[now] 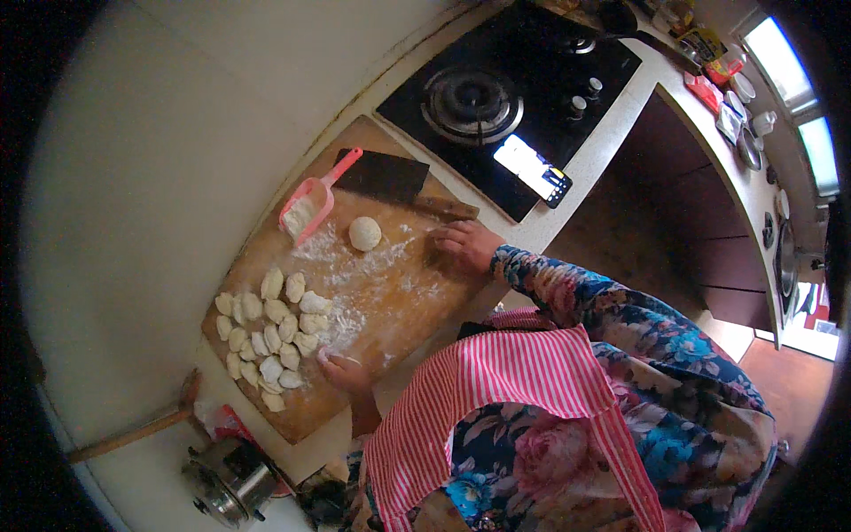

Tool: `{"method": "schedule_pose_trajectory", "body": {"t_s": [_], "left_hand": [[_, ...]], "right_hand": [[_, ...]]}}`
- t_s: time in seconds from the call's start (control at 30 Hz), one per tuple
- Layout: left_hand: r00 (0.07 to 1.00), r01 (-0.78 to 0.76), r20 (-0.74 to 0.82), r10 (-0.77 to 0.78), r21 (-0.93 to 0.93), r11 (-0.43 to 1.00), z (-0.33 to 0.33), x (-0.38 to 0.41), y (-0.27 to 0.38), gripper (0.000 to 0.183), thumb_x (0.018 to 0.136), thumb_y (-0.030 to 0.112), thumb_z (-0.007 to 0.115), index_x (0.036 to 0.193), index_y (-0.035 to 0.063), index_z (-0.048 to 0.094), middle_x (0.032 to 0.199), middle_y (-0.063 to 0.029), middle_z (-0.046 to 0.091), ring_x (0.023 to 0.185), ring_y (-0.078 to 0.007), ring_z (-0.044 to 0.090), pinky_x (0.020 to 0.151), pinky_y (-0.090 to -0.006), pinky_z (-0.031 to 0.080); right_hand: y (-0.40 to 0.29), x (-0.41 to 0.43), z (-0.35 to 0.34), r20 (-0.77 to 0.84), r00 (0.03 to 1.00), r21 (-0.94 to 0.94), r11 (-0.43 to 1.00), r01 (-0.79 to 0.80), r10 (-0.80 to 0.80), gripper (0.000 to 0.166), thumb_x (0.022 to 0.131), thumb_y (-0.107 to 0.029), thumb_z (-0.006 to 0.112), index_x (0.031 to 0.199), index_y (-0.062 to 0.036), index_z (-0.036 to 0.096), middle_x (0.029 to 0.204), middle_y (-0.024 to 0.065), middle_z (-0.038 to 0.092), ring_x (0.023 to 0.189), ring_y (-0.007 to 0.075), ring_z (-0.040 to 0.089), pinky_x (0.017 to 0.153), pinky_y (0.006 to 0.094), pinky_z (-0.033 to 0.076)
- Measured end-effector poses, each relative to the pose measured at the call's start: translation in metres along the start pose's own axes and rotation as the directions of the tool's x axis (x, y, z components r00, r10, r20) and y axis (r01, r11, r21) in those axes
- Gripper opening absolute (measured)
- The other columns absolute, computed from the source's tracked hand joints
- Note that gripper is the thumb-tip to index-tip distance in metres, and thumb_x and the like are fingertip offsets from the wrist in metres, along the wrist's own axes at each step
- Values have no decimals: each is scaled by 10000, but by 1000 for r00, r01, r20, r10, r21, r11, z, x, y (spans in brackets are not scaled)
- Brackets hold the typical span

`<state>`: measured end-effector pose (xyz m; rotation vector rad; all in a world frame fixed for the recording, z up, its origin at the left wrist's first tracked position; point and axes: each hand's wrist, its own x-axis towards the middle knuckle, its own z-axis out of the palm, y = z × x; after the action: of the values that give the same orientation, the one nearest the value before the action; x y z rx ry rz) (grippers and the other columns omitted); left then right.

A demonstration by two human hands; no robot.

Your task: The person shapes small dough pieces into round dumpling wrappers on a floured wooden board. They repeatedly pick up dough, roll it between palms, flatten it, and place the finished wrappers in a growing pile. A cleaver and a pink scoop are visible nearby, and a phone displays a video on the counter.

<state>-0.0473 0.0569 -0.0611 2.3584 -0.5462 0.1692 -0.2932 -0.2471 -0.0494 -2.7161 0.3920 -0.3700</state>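
Observation:
A wooden cutting board (399, 292), dusted with flour, lies before me. At its near edge my left hand (347, 374) touches the board beside several small pale dough pieces (272, 310). Something pale shows at its fingertips, too blurred to name. My right hand (469, 245) is low over the board's right side, fingers bent, close to the handle of a cleaver (383, 174). What lies under its palm is hidden. A round dough ball (365, 233) sits farther in on the board. Left of the cleaver, a pink plastic scoop (318, 201) holds white flour.
A black gas cooktop (475, 100) adjoins the board on the right. A lit smartphone (532, 169) lies on its front edge. A metal pot (229, 482) stands to the left, and a wall (166, 166) rises behind the board. Kitchenware lines the far counter (725, 153).

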Motion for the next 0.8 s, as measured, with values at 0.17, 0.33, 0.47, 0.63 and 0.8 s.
{"method": "schedule_pose_trajectory", "body": {"t_s": [0.17, 0.33, 0.47, 0.63, 0.8], "left_hand": [[984, -13, 180, -12, 137, 991, -8, 20, 7, 283, 888, 100, 364, 1076, -51, 512, 1035, -241, 551, 970, -368, 526, 852, -410, 409], [962, -72, 269, 42, 105, 992, -15, 30, 25, 297, 899, 157, 394, 1077, -48, 516, 1034, -245, 555, 954, -364, 540, 837, -410, 419], [895, -58, 445, 37, 33, 998, -24, 43, 29, 357, 901, 247, 426, 1072, -52, 521, 1033, -253, 562, 937, -378, 548, 810, -427, 422], [901, 27, 417, -121, 223, 974, -29, 57, 46, 392, 896, 300, 422, 1015, -56, 532, 977, -269, 572, 873, -430, 546, 757, -463, 426], [979, 45, 182, -96, 268, 962, -31, 12, 58, 353, 907, 238, 383, 922, -68, 557, 900, -282, 581, 842, -435, 550, 727, -462, 433]], "right_hand": [[-3, 0, -8, 38, 999, 36, 999, -7, 5, 432, 774, -229, 596, 1170, -115, 467, 1274, 106, 443, 1129, 315, 433, 936, 433, 373], [4, -1, 9, -36, 999, -46, 999, 2, -4, 505, 736, -254, 598, 1206, -139, 455, 1218, 87, 476, 1107, 297, 444, 930, 414, 381], [0, 5, 1, 43, 999, -69, 998, 10, -7, 508, 739, -274, 596, 1208, -142, 454, 1235, 85, 471, 1097, 298, 454, 926, 415, 385], [8, -1, 12, -35, 999, -50, 999, 10, -12, 453, 759, -226, 562, 1190, -129, 464, 1274, 89, 439, 1119, 303, 447, 934, 401, 390], [-5, 3, -3, -7, 1000, -41, 999, 7, -7, 387, 769, -118, 499, 1155, -100, 477, 1286, 83, 429, 1122, 305, 444, 942, 391, 393]]}}
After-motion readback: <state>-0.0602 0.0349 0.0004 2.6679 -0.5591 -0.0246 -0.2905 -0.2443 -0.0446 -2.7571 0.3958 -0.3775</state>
